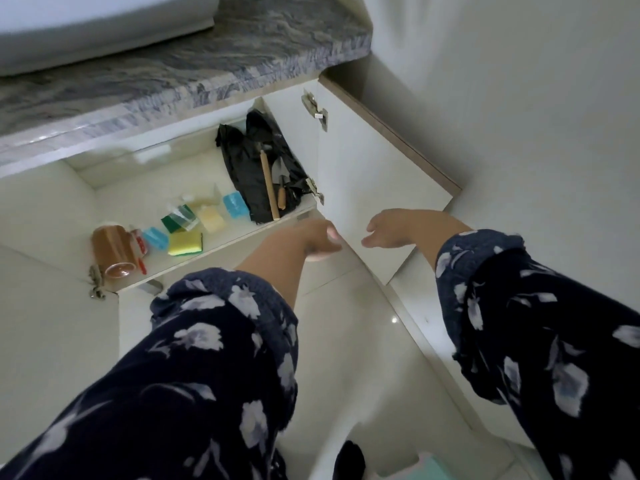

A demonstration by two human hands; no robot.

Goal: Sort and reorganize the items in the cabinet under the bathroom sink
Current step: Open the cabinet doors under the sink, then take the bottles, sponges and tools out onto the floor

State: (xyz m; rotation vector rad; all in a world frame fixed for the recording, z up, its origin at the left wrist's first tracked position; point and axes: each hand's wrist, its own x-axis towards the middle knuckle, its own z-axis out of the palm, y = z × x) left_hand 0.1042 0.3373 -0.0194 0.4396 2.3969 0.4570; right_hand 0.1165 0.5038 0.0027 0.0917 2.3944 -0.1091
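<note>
The cabinet under the sink stands open, its white floor [117,206] holding a row of items. A brown roll of tape [112,249] lies at the left, then a blue sponge [156,238], a yellow-green sponge [185,243], a pale yellow sponge [212,218], a green packet [180,220] and another blue sponge [236,205]. A black plastic bag [254,168] with a wooden-handled tool [269,185] lies at the right. My left hand [317,239] hovers in front of the cabinet's front edge, fingers relaxed, holding nothing. My right hand [391,232] hangs empty before the open right door [374,178].
A grey marble countertop [207,60] with a white basin [86,26] overhangs the cabinet. The left door [52,323] also stands open. Glossy white floor tiles [346,341] lie below my arms. A teal object [429,467] sits at the bottom edge.
</note>
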